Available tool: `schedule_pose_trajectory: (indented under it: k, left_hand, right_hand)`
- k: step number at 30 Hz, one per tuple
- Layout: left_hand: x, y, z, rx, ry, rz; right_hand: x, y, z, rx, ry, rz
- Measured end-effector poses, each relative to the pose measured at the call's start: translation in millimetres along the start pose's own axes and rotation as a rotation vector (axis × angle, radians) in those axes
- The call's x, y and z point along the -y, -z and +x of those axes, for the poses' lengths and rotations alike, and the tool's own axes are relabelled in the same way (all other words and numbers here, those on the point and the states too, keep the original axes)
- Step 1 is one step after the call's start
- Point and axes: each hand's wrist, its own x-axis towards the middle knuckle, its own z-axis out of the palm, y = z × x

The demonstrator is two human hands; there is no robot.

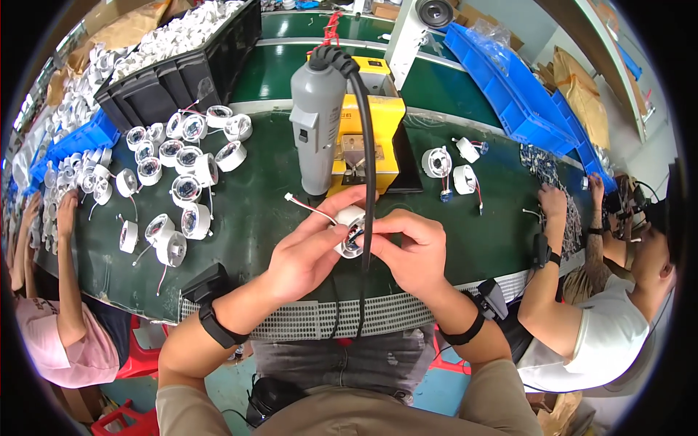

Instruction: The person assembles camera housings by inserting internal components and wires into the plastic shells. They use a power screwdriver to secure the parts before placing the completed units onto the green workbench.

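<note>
A small white round housing (350, 216) is held upright at the table's near edge, its open side facing me. My left hand (302, 263) is closed around its left side, the thumb at the opening. A thin wire (313, 210) with a white plug sticks out past these fingers. My right hand (411, 251) pinches the housing's right rim with thumb and forefinger. A dark blue part shows inside, partly hidden by fingers and a black cable (369, 145). The cable runs from a grey electric screwdriver (314, 123) hanging just beyond my hands.
Behind the screwdriver stands a yellow machine (378, 120). Several white housings (186, 189) lie left; a few (437, 163) with boards lie right. A black crate (182, 80) and blue bins (502, 94) stand farther back. Co-workers' hands (553, 202) work at both sides.
</note>
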Motion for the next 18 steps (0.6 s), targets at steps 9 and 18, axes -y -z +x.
schedule_pose_trajectory:
  k: [9, 18]
  left_hand:
    - [8.7, 0.8, 0.2, -0.030, -0.034, 0.479]
    - [11.1, 19.5, 6.8, -0.264, 0.275, 0.445]
  right_hand:
    - [-11.6, -7.2, 2.3, -0.072, -0.240, 0.178]
    - [15.1, -53.6, 71.0, -0.170, 0.219, -0.432]
